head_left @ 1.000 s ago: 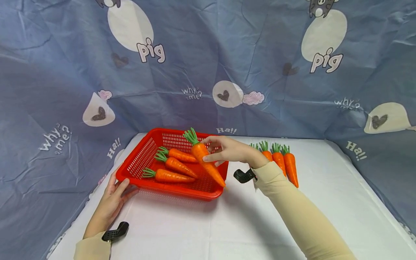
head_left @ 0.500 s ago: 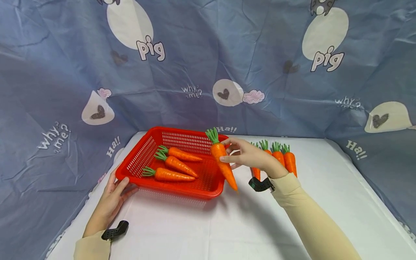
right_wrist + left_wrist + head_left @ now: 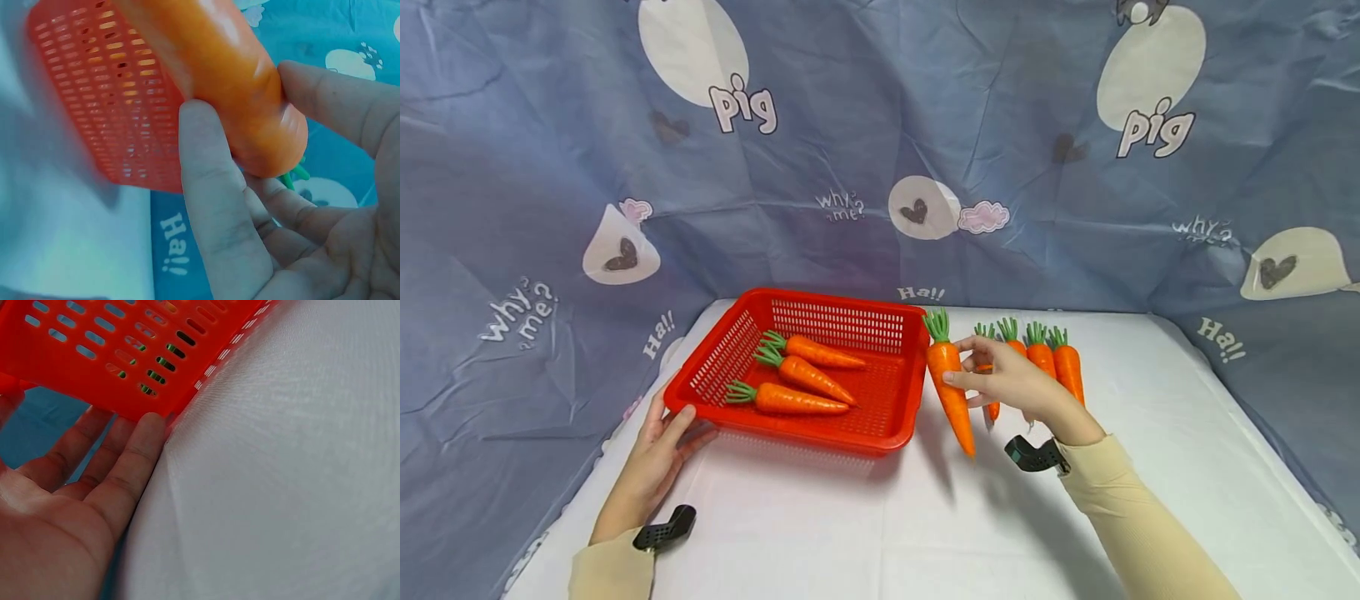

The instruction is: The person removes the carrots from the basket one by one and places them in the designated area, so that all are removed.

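Observation:
My right hand [image 3: 1026,387] pinches an orange carrot [image 3: 951,396] with green stalks, just right of the red plastic basket [image 3: 808,439]. The carrot hangs tilted, stalks up and tip toward me, above its shadow on the white cloth. In the right wrist view, thumb and fingertips press the thick end of the carrot [image 3: 240,94]. My left hand [image 3: 651,467] holds the basket's near left corner, thumb over the rim. The left wrist view shows the fingers [image 3: 134,453] against the basket's slotted wall [image 3: 112,369]. Three carrots [image 3: 801,402] lie inside the basket, stalks to the left.
Several more carrots [image 3: 1067,367] lie side by side on the white cloth [image 3: 940,533] at the right, stalks away from me, partly hidden behind my right hand. A blue printed fabric [image 3: 1045,192] stands behind and at both sides.
My right hand has carried the carrot rightward, from over the basket to beside its right wall, and a little nearer me. The left hand stays at the basket's corner.

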The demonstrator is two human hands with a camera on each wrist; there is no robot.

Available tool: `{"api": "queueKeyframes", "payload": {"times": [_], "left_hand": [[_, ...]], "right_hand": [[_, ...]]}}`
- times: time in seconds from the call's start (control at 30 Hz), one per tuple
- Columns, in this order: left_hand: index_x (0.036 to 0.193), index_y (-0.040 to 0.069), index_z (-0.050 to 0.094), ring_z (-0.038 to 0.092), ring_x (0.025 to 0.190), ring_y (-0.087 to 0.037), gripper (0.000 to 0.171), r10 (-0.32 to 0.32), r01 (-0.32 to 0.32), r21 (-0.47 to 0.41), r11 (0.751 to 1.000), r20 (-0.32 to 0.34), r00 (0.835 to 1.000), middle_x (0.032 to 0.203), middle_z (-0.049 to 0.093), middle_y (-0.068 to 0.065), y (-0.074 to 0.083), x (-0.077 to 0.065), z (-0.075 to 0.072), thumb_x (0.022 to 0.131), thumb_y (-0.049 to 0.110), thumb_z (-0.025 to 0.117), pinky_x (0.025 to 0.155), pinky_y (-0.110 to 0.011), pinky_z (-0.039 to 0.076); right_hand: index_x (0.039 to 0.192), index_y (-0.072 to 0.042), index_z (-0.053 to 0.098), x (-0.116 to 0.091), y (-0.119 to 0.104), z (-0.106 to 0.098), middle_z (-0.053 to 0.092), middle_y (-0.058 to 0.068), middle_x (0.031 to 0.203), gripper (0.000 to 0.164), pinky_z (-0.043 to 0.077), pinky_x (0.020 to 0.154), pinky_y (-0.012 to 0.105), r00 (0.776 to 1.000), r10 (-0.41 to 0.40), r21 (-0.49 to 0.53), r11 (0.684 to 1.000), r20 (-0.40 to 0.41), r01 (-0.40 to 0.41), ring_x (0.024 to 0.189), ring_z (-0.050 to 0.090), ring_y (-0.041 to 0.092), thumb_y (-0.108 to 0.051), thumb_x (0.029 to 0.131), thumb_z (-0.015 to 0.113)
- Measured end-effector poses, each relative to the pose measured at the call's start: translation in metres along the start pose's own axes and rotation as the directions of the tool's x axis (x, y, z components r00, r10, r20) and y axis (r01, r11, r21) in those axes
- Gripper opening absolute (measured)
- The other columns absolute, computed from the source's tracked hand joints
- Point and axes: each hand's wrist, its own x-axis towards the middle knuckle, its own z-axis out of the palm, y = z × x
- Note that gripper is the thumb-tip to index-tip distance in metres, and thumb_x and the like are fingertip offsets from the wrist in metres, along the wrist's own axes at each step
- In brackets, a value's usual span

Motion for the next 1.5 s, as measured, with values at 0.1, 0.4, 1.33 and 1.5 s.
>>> {"api": "queueKeyframes", "payload": {"times": [0.1,0.4,1.33,1.5], "left_hand": [[0.164,0.030,0.027,0.071,0.111,-0.004,0.054,0.004,-0.004,-0.003,1.000,0.002,1.000,0.141,0.056,0.009,-0.001,0.000,0.000,0.115,0.013,0.046,0.094,-0.024,0.063],[0.165,0.030,0.026,0.071,0.111,-0.005,0.055,-0.001,0.001,-0.007,1.000,-0.001,1.000,0.141,0.057,0.011,-0.001,0.002,-0.001,0.116,0.013,0.045,0.092,-0.024,0.063],[0.165,0.030,0.025,0.071,0.111,-0.005,0.056,-0.008,0.008,-0.001,1.000,-0.008,1.000,0.141,0.057,0.012,0.000,0.001,0.000,0.116,0.015,0.046,0.092,-0.023,0.063],[0.165,0.031,0.024,0.071,0.111,-0.004,0.056,-0.022,0.022,0.005,1.000,-0.012,1.000,0.141,0.057,0.012,0.001,0.000,0.001,0.116,0.016,0.046,0.093,-0.023,0.063]], "right_hand": [[0.147,0.004,0.046,-0.009,0.008,-0.003,0.053,0.013,0.111,0.064,0.068,0.085,0.047,1.000,0.000,0.022,1.000,-0.003,0.000,0.089,0.072,0.023,-0.026,0.099,0.079],[0.149,0.004,0.044,-0.032,0.030,-0.006,0.054,0.011,0.106,0.070,0.068,0.085,0.044,0.998,0.046,0.059,0.997,-0.029,-0.045,0.092,0.069,0.023,-0.029,0.098,0.080],[0.143,0.008,0.044,-0.085,0.088,0.015,0.057,0.008,0.099,0.065,0.068,0.076,0.039,0.987,0.158,0.126,0.980,-0.011,-0.155,0.085,0.069,0.020,-0.025,0.099,0.079],[0.144,0.009,0.044,-0.089,0.092,0.017,0.061,0.009,0.099,0.067,0.068,0.077,0.040,0.983,0.183,0.114,0.977,-0.004,-0.181,0.085,0.071,0.021,-0.027,0.100,0.078]]}}
